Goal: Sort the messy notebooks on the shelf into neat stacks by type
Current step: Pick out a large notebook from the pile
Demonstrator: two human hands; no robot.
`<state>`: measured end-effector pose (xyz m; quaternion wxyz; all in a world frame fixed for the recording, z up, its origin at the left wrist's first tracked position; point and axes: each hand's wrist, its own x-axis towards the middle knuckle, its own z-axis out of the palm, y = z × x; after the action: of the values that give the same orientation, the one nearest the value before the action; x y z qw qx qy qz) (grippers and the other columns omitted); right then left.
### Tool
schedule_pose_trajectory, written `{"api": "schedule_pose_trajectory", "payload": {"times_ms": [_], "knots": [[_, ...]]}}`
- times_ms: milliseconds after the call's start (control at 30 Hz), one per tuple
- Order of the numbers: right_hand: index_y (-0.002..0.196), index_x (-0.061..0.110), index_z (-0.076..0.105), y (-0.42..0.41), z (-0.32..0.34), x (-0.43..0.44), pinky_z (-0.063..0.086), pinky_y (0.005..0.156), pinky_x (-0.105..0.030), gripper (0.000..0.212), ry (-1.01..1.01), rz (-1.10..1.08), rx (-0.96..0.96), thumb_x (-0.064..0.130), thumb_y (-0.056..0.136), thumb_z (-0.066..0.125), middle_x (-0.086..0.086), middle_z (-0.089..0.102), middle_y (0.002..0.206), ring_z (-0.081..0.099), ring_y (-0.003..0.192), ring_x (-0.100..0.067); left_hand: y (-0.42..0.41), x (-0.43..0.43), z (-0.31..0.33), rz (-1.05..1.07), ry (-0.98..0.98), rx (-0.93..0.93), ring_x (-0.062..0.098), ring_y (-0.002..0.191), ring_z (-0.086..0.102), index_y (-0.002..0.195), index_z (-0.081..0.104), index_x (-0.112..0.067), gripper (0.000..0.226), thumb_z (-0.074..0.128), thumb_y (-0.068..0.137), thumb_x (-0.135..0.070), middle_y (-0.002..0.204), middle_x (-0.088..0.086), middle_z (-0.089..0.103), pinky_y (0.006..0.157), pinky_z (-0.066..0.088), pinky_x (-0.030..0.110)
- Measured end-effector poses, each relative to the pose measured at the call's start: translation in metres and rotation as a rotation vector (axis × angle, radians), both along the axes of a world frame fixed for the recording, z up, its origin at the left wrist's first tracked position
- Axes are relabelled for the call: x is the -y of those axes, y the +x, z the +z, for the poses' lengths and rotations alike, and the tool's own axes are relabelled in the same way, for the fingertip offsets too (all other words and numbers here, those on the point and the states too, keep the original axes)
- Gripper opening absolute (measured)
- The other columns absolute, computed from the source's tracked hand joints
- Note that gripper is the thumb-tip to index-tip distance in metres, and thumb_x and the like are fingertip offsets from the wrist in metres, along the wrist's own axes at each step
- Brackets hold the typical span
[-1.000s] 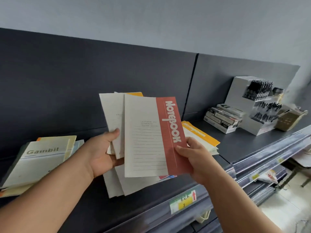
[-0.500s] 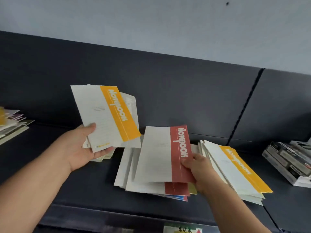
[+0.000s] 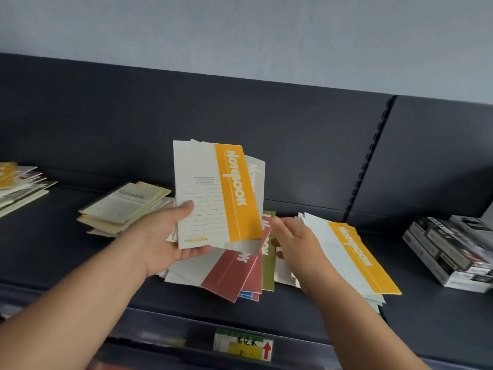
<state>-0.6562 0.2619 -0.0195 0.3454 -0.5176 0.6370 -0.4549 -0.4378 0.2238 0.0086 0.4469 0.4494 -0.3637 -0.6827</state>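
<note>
Left hand (image 3: pixel 162 241) pinches a fan of orange-banded notebooks (image 3: pixel 213 193) above the shelf (image 3: pixel 80 263); right hand (image 3: pixel 296 247) sits at the mixed pile (image 3: pixel 232 273), grip indiscernible. Risk: the loosely held fan possibly slips, remixing types.

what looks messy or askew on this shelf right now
The middle pile is the mess: red, olive and blue-edged notebooks fanned at different angles. The Gambit stack to its left is skewed too, layers offset. The left hand grips a yellow-banded notebook above the pile.

Raised upright: yellow-band notebook (image 3: pixel 210 193); red-band ntbks (image 3: pixel 232 275) fanned flat on shelf (image 3: pixel 66 259).
</note>
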Motion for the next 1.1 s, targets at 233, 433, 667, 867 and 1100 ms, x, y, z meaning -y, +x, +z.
{"api": "schedule_pose_trajectory", "payload": {"times_ms": [233,433,667,867,1100], "knots": [[0.101,0.018,0.058,-0.046,-0.007,-0.023,0.055,0.063,-0.034,0.026,0.064,-0.142,0.230,0.030,0.084,0.073,-0.007,0.069,0.095,0.064,0.073,-0.019,-0.073,-0.008,0.001,-0.158,0.003,0.016,0.035,0.089,0.071,0.117,0.062,-0.015,0.030,0.055,0.094,-0.033,0.099,0.013,0.074,0.061,0.060,0.045],[0.095,0.011,0.064,-0.101,-0.014,-0.041,0.056,0.066,-0.036,0.006,0.062,-0.304,0.294,0.015,0.090,0.066,-0.014,0.071,0.100,0.065,0.079,-0.023,-0.124,-0.009,-0.001,-0.221,0.084,-0.042,0.037,0.088,0.070,0.116,0.060,-0.011,0.032,0.046,0.100,-0.035,0.101,0.017,0.073,0.066,0.057,0.047],[0.098,0.008,0.062,-0.153,-0.030,-0.056,0.047,0.050,-0.026,0.007,0.082,-0.483,0.263,0.013,0.093,0.061,-0.012,0.068,0.093,0.060,0.066,-0.018,-0.163,-0.010,-0.014,-0.281,0.091,0.034,0.037,0.088,0.067,0.117,0.056,-0.014,0.020,0.043,0.102,-0.015,0.105,0.017,0.069,0.067,0.058,0.046],[0.094,0.014,0.063,-0.167,-0.040,-0.055,0.055,0.058,-0.034,0.006,0.117,-0.513,0.086,0.020,0.093,0.060,-0.006,0.068,0.089,0.064,0.067,-0.017,-0.187,-0.007,-0.027,-0.288,0.072,0.141,0.031,0.080,0.068,0.119,0.054,-0.010,0.022,0.048,0.100,-0.020,0.100,0.015,0.070,0.054,0.059,0.037],[0.097,0.019,0.059,-0.169,-0.051,-0.047,0.039,0.054,-0.023,0.009,0.187,-0.516,-0.121,0.017,0.089,0.064,0.006,0.061,0.085,0.055,0.071,-0.006,-0.183,0.003,-0.049,-0.221,-0.258,0.774,0.022,0.085,0.061,0.113,0.051,-0.012,0.022,0.055,0.092,-0.018,0.102,0.002,0.061,0.063,0.052,0.033]]}}
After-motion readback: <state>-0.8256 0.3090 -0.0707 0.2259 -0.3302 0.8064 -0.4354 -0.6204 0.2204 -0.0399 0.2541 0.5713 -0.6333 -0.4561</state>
